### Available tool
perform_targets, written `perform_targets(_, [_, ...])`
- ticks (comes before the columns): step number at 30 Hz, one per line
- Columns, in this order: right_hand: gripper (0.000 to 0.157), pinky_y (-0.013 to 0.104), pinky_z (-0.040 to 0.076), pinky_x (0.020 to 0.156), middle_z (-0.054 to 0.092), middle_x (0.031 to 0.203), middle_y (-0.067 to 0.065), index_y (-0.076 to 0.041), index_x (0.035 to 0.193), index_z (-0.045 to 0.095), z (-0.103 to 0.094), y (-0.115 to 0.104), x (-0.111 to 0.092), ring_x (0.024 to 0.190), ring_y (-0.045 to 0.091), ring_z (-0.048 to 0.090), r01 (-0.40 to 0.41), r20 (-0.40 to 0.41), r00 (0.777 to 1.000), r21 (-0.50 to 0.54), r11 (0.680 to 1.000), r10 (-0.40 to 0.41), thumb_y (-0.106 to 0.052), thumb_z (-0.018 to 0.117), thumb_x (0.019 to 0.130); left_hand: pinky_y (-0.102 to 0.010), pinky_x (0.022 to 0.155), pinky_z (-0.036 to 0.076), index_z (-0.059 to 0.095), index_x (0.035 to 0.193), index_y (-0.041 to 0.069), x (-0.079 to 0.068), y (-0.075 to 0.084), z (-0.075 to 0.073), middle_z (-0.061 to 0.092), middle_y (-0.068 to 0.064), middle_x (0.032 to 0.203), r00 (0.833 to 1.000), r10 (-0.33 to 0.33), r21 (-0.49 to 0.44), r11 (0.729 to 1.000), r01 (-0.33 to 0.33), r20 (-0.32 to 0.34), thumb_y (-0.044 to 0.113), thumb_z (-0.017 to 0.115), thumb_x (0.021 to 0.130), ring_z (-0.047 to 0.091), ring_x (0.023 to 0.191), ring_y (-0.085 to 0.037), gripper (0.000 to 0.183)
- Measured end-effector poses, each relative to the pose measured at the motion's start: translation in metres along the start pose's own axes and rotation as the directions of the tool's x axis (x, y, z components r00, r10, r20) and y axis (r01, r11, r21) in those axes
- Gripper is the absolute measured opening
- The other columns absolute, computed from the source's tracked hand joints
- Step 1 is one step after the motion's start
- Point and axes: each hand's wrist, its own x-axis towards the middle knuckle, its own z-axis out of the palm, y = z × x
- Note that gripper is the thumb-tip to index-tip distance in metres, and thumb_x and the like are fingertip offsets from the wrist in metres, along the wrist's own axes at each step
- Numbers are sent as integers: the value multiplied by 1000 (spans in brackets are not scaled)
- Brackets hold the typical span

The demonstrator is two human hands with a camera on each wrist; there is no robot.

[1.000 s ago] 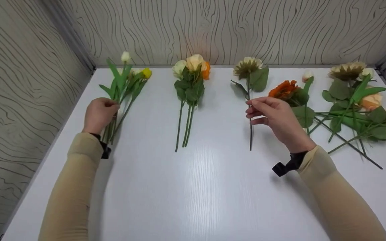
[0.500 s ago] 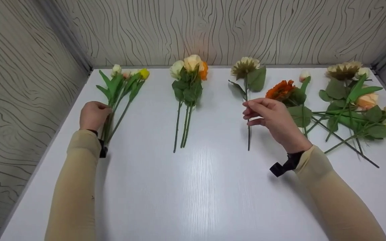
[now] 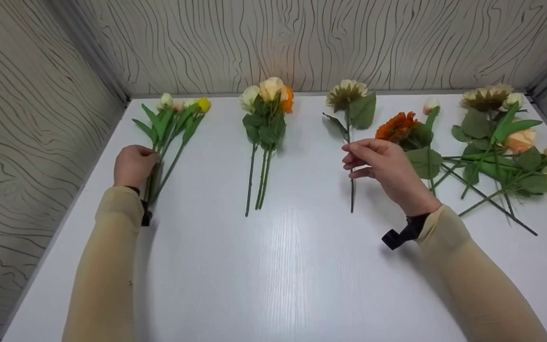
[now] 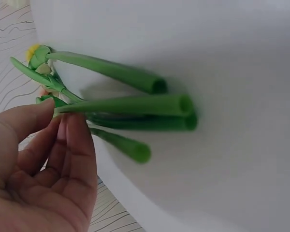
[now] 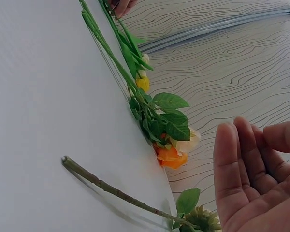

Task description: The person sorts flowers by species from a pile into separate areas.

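My left hand [image 3: 136, 166] pinches the green stem of a white tulip [image 3: 165, 100] between thumb and fingers. That tulip lies along a small bunch at the left, beside a yellow tulip [image 3: 202, 105] and other pale ones. In the left wrist view, several hollow stem ends [image 4: 183, 104] point away from the hand. My right hand [image 3: 387, 164] hovers over the stem of a cream, many-petalled flower [image 3: 346, 97] seen from behind. In the right wrist view, its fingers [image 5: 227, 169] are loosely bent with nothing between them, apart from that stem [image 5: 121, 193].
Three roses [image 3: 272, 89], white, peach and orange, lie together mid-table. At the right an orange flower [image 3: 397, 126] and a tangled pile of flowers and leaves [image 3: 496, 142] spread over the white table [image 3: 273, 275]. Wood-patterned panels [image 3: 302, 42] stand behind and at the sides.
My left hand has drawn the white tulip down and nearer, so its bloom now lines up with the other tulips. The right hand has stayed almost still over the cream flower's stem.
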Motion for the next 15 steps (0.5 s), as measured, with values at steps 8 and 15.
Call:
perform_targets(8, [38, 33, 60, 79, 70, 105, 14, 0, 123, 70, -7, -2, -2, 95, 25, 69, -6, -1, 1000, -5, 1000, 6, -31, 67, 101, -54, 102, 44, 58, 137, -7, -4, 33, 16, 57, -25, 136, 984, 160, 32, 987, -158, -78, 21, 58, 104, 53, 125, -40, 43])
perform_targets(15, [44, 30, 58, 76, 71, 108, 10, -4, 125, 68, -45, -18, -4, 95, 21, 67, -81, -129, 990, -129, 988, 64, -39, 68, 99, -48, 103, 45, 60, 140, 5, -32, 97, 65, 57, -15, 138, 899, 437, 65, 899, -434, -40, 24, 63, 103, 53, 127, -32, 41])
